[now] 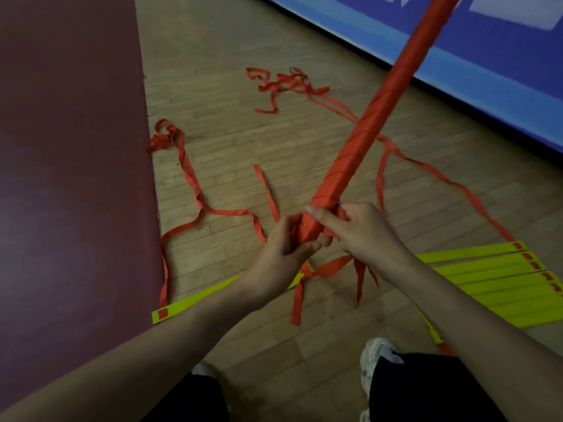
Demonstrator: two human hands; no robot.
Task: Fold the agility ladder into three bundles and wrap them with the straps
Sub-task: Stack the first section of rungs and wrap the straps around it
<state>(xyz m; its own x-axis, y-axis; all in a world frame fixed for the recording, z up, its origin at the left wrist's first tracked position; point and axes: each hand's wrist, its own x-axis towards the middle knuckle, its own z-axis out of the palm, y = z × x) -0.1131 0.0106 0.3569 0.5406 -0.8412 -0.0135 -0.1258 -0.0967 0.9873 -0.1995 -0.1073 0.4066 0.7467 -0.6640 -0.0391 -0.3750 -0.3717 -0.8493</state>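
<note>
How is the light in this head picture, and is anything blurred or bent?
Head view: dim, even light, no glare; the wide lens curves the floor boards and blue panel edge; red-wrapped bundle, left hand and right hand look slightly soft.

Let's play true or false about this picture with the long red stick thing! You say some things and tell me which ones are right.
1. Both the left hand and the right hand grip the near end of the red-wrapped bundle. True.
2. The yellow rungs are stacked on a table. False: they lie flat on the wooden floor.
3. Loose red straps trail across the floor. True.
4. The shoe is black. False: it is white.
5. The mat on the left is blue. False: the mat there is dark red.
</note>
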